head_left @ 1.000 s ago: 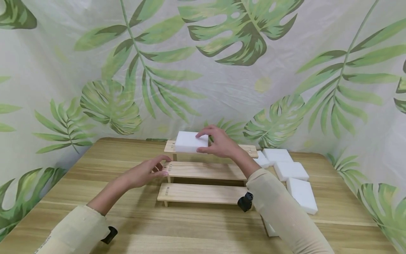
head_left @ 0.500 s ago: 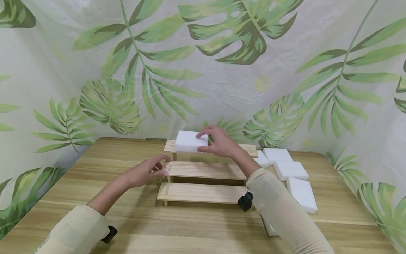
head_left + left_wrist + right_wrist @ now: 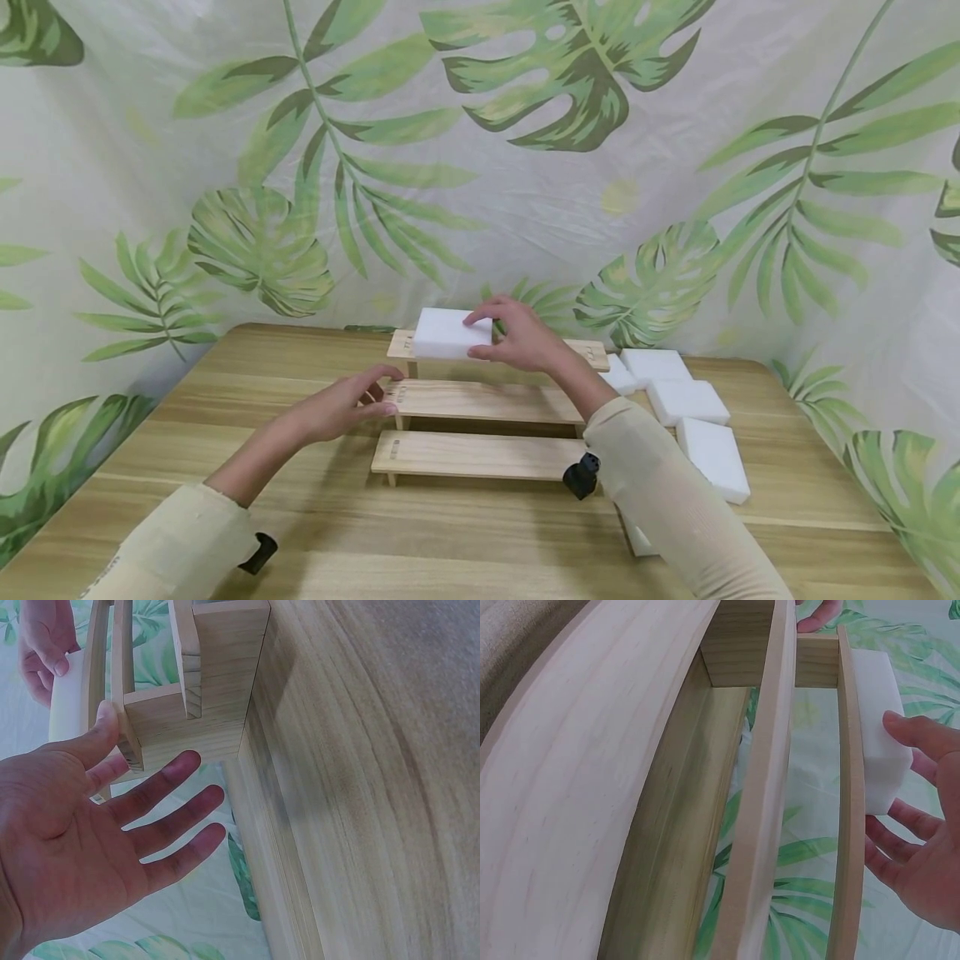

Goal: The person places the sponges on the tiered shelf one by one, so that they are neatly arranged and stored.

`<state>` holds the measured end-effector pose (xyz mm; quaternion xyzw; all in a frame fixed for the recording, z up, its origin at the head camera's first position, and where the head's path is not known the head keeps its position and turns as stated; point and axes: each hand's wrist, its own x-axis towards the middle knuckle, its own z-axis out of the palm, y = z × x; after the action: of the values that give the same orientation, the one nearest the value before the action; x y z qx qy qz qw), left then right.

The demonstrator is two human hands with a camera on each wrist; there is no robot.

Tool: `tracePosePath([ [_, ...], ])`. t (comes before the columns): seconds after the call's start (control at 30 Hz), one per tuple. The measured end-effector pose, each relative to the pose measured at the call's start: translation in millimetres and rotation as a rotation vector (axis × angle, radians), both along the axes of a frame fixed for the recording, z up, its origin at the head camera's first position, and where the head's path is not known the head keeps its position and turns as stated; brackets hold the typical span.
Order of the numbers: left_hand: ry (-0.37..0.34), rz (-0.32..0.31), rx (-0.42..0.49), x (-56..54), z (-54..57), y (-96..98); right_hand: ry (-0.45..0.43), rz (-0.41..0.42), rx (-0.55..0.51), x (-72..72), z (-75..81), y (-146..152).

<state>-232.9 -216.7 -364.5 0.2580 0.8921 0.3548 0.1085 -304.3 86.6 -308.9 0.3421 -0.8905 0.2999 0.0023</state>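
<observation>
Right hand [image 3: 521,337]: thumb and fingers pinch one white block [image 3: 450,335].
White block: left of those fingertips, on the top step.
Left hand [image 3: 341,408]: thumb and pointer hold the middle step's end; three fingers spread.
Wooden stand [image 3: 487,402]: three steps.
Other blocks [image 3: 688,404]: at least five, right of all fingers, on the table [image 3: 420,542].

Free room lies over the bottom shelf [image 3: 450,455] at left; a white block [image 3: 442,335] obstructs the top shelf [image 3: 588,354].
</observation>
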Motion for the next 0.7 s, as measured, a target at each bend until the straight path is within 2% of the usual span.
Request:
tracePosePath([
  [0.23,-0.004,-0.002,0.003,0.3,0.4,0.4,0.009,0.013,-0.022,0.8,-0.1,2],
  [0.37,-0.005,-0.004,0.006,0.2,-0.2,0.8,-0.031,0.026,-0.074,2.9,1.0,8],
  [0.5,-0.001,-0.008,0.008,-0.4,-0.9,0.4,-0.09,0.013,-0.119,7.1,2.9,21],
  [0.6,0.002,-0.011,0.009,-0.7,-1.2,0.0,-0.103,0.0,-0.142,11.3,4.9,34],
  [0.7,0.002,-0.013,0.011,-0.7,-0.8,-0.4,-0.077,-0.004,-0.149,15.3,6.9,48],
])
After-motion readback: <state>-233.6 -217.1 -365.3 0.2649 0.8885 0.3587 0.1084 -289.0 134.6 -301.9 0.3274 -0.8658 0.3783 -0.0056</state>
